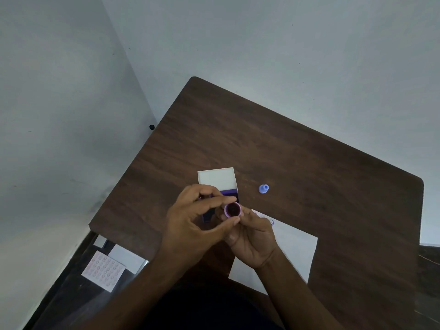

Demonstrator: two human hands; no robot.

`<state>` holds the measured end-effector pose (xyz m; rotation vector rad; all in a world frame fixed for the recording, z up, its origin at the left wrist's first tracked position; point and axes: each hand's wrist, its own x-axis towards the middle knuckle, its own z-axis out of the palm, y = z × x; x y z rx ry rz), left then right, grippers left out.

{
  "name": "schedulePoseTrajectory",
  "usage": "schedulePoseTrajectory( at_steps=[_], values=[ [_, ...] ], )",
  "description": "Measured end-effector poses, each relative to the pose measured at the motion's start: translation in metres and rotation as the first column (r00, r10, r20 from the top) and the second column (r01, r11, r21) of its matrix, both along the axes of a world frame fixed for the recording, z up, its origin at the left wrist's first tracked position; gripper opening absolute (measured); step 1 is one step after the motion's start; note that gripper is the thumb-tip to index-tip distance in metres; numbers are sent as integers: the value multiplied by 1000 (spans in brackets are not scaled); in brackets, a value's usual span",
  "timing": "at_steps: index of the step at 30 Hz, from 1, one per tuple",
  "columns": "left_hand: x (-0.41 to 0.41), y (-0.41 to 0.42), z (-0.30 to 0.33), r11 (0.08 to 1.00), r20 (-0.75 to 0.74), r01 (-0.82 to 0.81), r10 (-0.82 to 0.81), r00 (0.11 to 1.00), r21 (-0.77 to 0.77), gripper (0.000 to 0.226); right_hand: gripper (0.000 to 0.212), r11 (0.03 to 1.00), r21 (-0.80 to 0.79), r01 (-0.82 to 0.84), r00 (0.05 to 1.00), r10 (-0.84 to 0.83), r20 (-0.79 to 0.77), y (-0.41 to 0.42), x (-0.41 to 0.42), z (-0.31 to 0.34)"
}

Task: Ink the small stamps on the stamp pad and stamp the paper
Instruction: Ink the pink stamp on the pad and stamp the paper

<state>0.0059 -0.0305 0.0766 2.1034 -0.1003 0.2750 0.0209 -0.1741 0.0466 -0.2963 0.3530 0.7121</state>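
Both my hands meet above the table's middle around a small purple round stamp, its dark inked face turned up toward me. My right hand holds the stamp from below with curled fingers. My left hand pinches its rim between thumb and forefinger. Behind them lies the open stamp pad, its white lid raised and its purple ink partly hidden by my fingers. A white paper lies to the right, with a small blue stamped mark near its far corner. A blue stamp stands alone further back.
The dark wooden table stands in a corner of pale walls. Left of the table's near edge, lower down, lie a sheet with rows of small pink circles and a white sheet. A small black knob is on the wall.
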Motion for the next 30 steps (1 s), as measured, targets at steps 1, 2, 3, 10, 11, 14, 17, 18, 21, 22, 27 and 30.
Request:
schedulePoseTrajectory(
  at_steps=[1, 2, 3, 10, 11, 14, 17, 18, 21, 22, 27, 30],
  values=[
    [0, 0, -1, 1000, -7, 2, -2, 1000, 8, 53, 39, 1000, 13, 4, 1000, -4, -6, 0, 0, -2],
    [0, 1, -2, 1000, -13, 8, -8, 1000, 9, 54, 39, 1000, 31, 6, 1000, -6, -10, -1, -1, -5],
    [1, 1, -5, 1000, -23, 15, -15, 1000, 3, 54, 39, 999, 40, 7, 1000, -7, -11, -1, -2, -9],
    [4, 11, -51, 998, -299, 21, -39, 953, -62, 53, 21, 768, -635, -82, 980, 178, 88, -17, 10, -38],
    [4, 15, -61, 999, -345, 16, -28, 938, -37, 58, 16, 520, -851, -71, 954, 286, 95, -19, 13, -43],
    [3, 24, -91, 984, -478, 84, 1, 878, 156, 73, 15, -82, -978, 191, 855, 503, 125, -20, 22, -58],
    [3, 31, -117, 903, -536, 224, 8, 844, 366, 86, 25, -248, -926, 284, 724, 689, 37, -12, 30, -69],
    [3, 33, -124, 898, -543, 228, 15, 839, 377, 88, 26, -265, -907, 327, 673, 739, 26, -10, 32, -71],
    [3, 34, -138, 903, -537, 193, 49, 842, 384, 89, 24, -241, -790, 564, 442, 896, 42, -1, 34, -77],
    [4, 33, -141, 904, -535, 183, 58, 843, 387, 89, 28, -240, -754, 611, 381, 925, 14, 1, 35, -79],
    [12, 30, -149, 896, -529, 172, 80, 845, 410, 88, 46, -337, -883, 326, 462, 872, -162, 14, 35, -103],
    [11, 31, -151, 886, -498, 173, 73, 864, 430, 82, 44, -356, -864, 357, 397, 895, -204, 17, 28, -115]
  ],
)
